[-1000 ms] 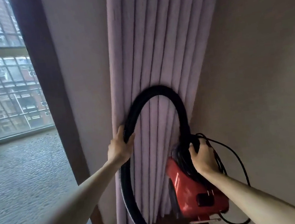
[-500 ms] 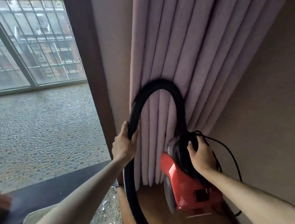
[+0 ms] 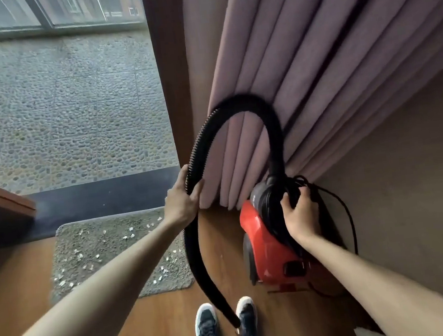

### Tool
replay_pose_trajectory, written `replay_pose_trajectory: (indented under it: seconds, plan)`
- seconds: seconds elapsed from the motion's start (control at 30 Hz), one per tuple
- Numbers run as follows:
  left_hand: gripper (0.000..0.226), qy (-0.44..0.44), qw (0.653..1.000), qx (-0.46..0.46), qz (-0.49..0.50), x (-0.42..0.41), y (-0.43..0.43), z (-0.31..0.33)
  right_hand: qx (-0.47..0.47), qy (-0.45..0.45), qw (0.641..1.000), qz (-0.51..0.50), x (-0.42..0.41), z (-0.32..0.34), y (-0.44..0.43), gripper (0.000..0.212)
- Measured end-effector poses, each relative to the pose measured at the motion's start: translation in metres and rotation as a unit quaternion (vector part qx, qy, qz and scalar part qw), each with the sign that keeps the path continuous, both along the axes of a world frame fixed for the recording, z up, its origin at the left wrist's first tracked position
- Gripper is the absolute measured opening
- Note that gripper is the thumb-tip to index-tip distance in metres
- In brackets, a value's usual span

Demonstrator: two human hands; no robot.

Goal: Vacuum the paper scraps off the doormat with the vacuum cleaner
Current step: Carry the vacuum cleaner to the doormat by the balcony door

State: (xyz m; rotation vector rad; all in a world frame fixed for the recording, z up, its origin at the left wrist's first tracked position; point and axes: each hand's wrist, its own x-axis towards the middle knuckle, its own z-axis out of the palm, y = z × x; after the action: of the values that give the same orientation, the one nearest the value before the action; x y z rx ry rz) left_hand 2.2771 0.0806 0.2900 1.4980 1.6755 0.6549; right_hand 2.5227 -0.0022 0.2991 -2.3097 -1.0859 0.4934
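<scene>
Tilting down now, revealing doormat point(image 3: 112, 235) with paper scraps point(image 3: 128, 236) lying left of both hands; left hand point(image 3: 181, 200) gripping hose point(image 3: 235, 105), nearer; right hand point(image 3: 300, 214) clutching vacuum cleaner point(image 3: 268, 248).

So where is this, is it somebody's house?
Probably yes, a room by a balcony or patio door. A doormat lies on a wooden floor, long curtains hang by the wall, and pebbled paving shows outside.

Red vacuum cleaner point(image 3: 268, 248), black hose point(image 3: 238, 105), mauve curtain point(image 3: 326, 53)
</scene>
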Motion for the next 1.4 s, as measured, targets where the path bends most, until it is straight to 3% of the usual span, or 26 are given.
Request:
replay_pose_trajectory:
  seconds: [0.53, 0.87, 1.4]
  plan:
    - [0.049, 0.04, 0.993, -0.083, 0.069, -0.029, -0.026, -0.198, -0.055, 0.054, 0.994, 0.073, -0.019, -0.206, 0.006, 0.031]
    - [0.053, 0.128, 0.975, -0.117, 0.14, -0.051, -0.073, -0.351, -0.086, 0.08, 0.983, 0.142, -0.031, -0.36, 0.0, 0.033]
    - [0.053, 0.125, 0.968, -0.178, 0.125, -0.058, -0.065, -0.486, -0.095, 0.095, 0.986, 0.101, -0.052, -0.48, -0.006, 0.032]
